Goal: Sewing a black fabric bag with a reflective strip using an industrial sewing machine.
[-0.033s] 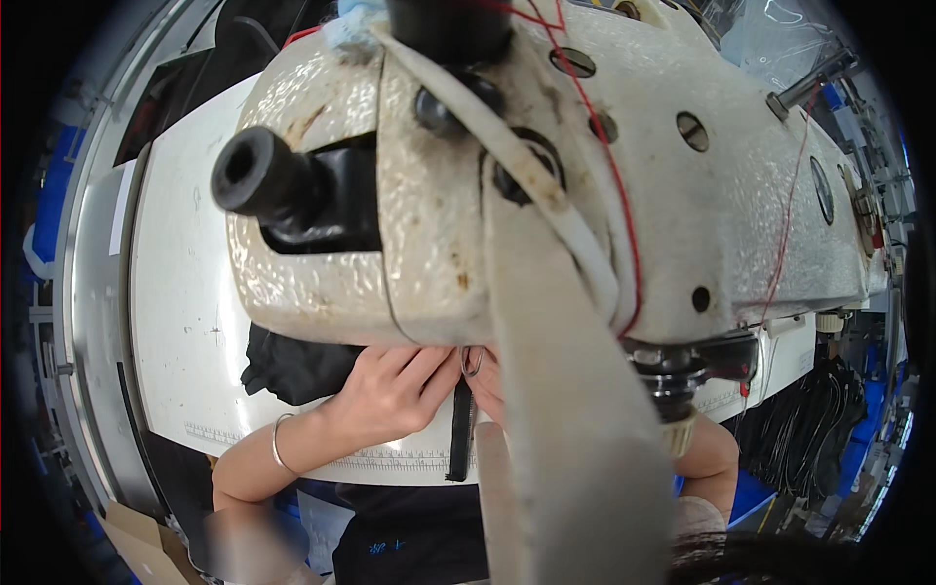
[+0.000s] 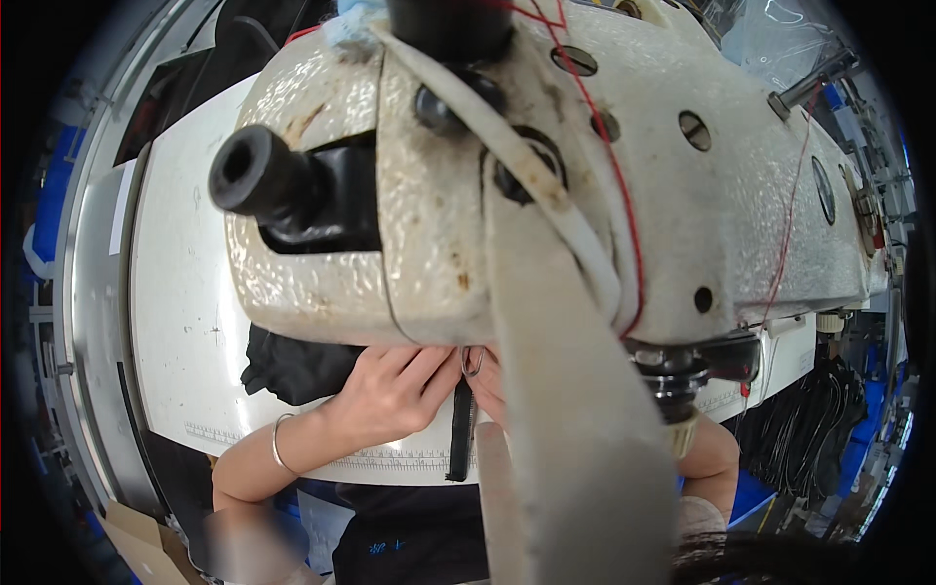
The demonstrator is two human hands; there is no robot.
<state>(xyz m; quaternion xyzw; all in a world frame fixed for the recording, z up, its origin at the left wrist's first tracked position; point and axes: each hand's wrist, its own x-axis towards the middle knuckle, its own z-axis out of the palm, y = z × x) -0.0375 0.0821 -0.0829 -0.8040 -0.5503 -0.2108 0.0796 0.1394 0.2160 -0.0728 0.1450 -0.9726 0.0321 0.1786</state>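
A black zipper strip hangs over the table's near edge, its upper end running beneath the white sewing machine head. My left hand is closed at the strip's left side, fingers bent and fingertips partly hidden by the machine. Opposite it, my right hand touches the strip's right side; a pale band in front covers most of that hand. Between the hands shows a small bent metal wire piece. Crumpled black fabric lies left of my left hand, reaching under the machine.
The white table carries a ruler scale along its near edge. Red thread runs down the machine head, and a black knob juts out at its left. Black cords hang at the right; a cardboard box stands at lower left.
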